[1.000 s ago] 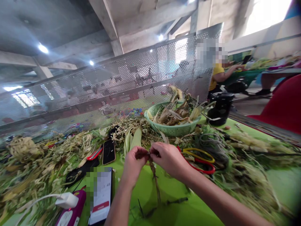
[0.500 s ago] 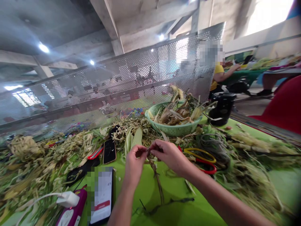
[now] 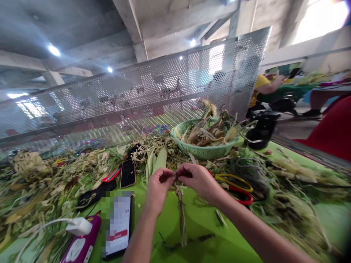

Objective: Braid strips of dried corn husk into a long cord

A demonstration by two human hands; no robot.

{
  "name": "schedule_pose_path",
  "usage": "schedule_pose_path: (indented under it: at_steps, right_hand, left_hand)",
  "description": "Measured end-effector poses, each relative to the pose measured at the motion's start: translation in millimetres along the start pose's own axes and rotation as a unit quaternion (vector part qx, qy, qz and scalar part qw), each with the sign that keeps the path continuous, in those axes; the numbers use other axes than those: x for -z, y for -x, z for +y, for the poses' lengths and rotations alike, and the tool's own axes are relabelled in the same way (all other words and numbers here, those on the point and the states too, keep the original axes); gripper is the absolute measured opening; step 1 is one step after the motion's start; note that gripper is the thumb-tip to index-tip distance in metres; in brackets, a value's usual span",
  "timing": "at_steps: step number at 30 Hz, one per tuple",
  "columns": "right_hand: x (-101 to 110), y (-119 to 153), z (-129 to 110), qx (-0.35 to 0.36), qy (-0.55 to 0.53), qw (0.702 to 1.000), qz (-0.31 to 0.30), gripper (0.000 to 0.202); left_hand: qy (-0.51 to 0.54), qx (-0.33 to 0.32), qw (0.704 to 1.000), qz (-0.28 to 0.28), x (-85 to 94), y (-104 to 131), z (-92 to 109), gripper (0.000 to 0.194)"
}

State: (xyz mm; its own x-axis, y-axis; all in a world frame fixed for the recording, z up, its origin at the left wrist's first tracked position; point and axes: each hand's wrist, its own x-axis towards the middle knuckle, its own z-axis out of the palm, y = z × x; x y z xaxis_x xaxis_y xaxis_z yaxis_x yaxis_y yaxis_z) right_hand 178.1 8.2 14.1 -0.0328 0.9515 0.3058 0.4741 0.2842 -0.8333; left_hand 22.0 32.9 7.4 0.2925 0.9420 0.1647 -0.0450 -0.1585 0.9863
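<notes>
My left hand (image 3: 159,188) and my right hand (image 3: 196,180) meet over the green table, thumbs and fingers pinched together at the top of a strip of dried corn husk (image 3: 181,215). The strip looks knotted or braided near the fingers and hangs down in a long, narrow tail. The exact spot where the fingertips grip it is partly hidden. Below its lower end a thin dark stalk (image 3: 201,238) lies across the table. Just beyond my hands are pale green husk leaves (image 3: 160,160).
A green plastic basket (image 3: 205,150) of dried husks stands behind. Scissors with yellow and red handles (image 3: 237,182) lie at right, beside grey cord (image 3: 251,170). At left are two phones (image 3: 128,173), a red cutter (image 3: 112,173), a purple power strip (image 3: 82,243) and heaped husk scraps.
The hanging strip has turned a little and its tail looks wider and straighter. My hands stay pinched at its top, almost in place. The view has shifted slightly.
</notes>
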Motion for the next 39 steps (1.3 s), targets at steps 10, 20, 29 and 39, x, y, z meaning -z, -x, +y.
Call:
schedule_pose_path:
  at_steps: [10,20,29,39]
  right_hand:
    - [1.9,1.2,-4.7,0.0,-0.067,0.998,0.009,0.007]
    - [2.5,1.3,-4.9,-0.009,-0.054,0.998,0.001,0.006]
    - [4.7,1.6,-14.2,-0.03,-0.06,0.997,-0.032,0.017]
    - [5.8,0.4,-8.1,0.002,0.029,0.999,-0.03,0.011]
  left_hand:
    - [0.035,0.006,0.999,-0.004,1.8,-2.0,-4.5,0.023]
    - [0.047,0.004,0.999,-0.003,1.2,-2.0,-2.2,0.022]
    - [0.056,-0.009,0.998,-0.001,2.5,-1.8,-0.4,0.021]
    - [0.118,0.025,0.993,-0.013,6.8,-2.4,-1.3,0.026]
